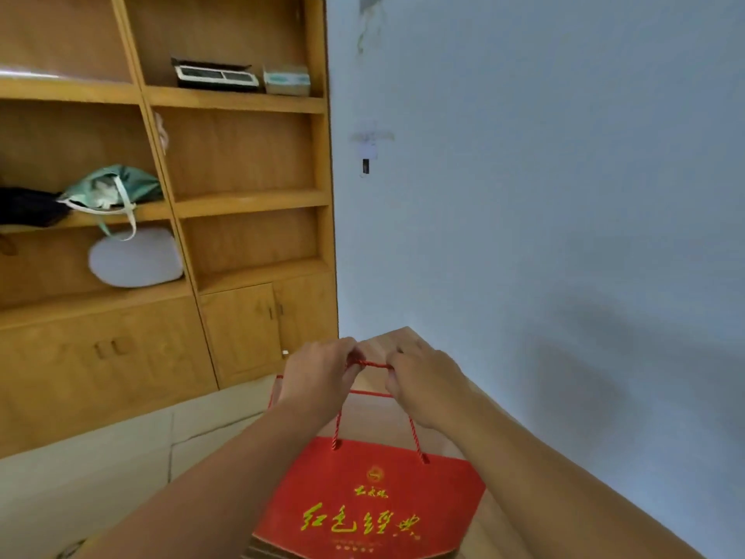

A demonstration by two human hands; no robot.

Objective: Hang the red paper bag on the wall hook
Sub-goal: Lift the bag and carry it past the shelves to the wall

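Note:
The red paper bag (371,498) with gold lettering hangs low in the middle of the head view, held by its red cord handles (370,364). My left hand (318,377) and my right hand (423,381) both pinch the top of the cords, a short stretch of cord taut between them. The wall hook (366,165), a small clear piece with a dark part, sits on the pale wall well above my hands, with nothing on it.
A wooden shelf unit (242,203) fills the left side, holding a green bag (117,187), a white cushion (135,258), a scale (215,74) and a box. A wooden surface (387,344) lies under the bag by the wall. Pale floor tiles at lower left.

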